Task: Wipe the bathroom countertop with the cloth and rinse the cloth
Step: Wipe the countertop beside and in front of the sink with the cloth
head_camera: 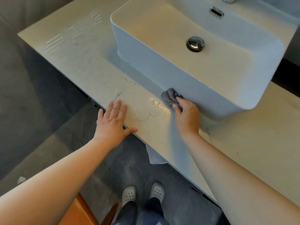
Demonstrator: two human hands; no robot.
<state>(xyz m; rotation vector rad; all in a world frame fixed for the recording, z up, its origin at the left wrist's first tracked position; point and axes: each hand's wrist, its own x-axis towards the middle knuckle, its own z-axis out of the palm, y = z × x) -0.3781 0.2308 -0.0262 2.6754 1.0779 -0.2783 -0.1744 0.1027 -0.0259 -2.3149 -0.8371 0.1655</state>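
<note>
Cloth [169, 97] bunched in the right hand [186, 116], pressed to the counter [78, 51] at the foot of the basin [141, 59].
From the left: wet streaks shine on the far counter; the left hand [113, 122] lies flat and open on the front edge, holding nothing; droplets sit between the hands; the right hand's fingers are closed over the grey cloth. It looks soft, light and damp, so best held wadded. The basin wall blocks any sweep further back, and rinsing means lifting over its rim.
</note>
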